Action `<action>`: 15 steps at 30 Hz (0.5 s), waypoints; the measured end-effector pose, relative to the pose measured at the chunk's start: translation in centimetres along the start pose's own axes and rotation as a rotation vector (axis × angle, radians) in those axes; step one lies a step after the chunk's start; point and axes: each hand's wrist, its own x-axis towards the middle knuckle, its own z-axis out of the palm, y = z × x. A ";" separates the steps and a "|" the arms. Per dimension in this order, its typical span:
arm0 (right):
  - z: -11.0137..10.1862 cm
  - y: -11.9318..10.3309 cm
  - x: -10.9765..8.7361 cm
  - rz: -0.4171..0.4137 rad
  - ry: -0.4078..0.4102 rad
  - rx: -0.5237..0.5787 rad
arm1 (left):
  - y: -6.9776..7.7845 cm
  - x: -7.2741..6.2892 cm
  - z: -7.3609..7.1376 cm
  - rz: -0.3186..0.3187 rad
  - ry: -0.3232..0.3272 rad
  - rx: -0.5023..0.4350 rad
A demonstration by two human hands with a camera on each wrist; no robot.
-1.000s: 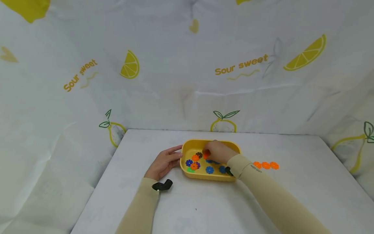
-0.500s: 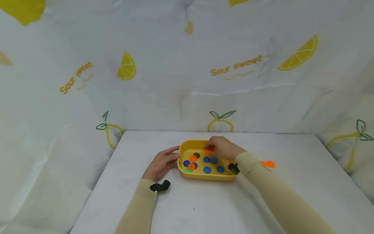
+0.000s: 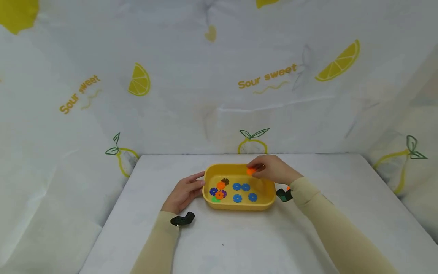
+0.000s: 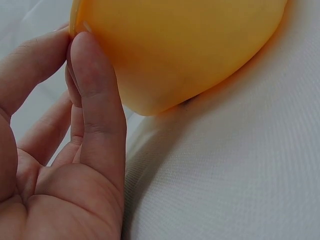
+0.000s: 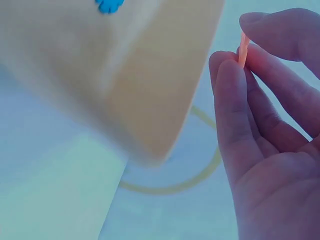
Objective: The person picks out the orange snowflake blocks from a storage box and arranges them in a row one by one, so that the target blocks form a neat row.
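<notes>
A yellow tray stands on the table with several small notched plastic discs in it. My left hand pinches the tray's left rim between thumb and fingers, as the left wrist view shows close up. Over the tray's back right rim, my right hand pinches an orange notched disc. The right wrist view shows that orange disc edge-on between thumb and fingertips. Blue discs lie in the middle of the tray. To their left sit orange discs, a brown disc, and purple and green ones.
A bit of orange shows on the table beside the right wrist, mostly hidden by the sleeve. The white table ends at the back against a lemon-printed cloth. A black wrist device sits at the left wrist.
My right hand has lifted from inside the tray to its back right rim, bringing the orange disc along. My left hand stays at the rim. The head view has shifted slightly.
</notes>
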 end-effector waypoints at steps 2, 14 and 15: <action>-0.7 0.9 -0.8 -0.003 0.020 0.021 | 0.2 0.1 0.1 -0.004 0.004 0.005; -3.4 5.7 -6.1 0.055 0.144 0.071 | 0.2 -0.1 0.4 -0.022 0.020 -0.016; -3.5 6.1 -6.6 0.069 0.152 0.074 | 0.1 -0.2 0.4 -0.026 0.023 -0.018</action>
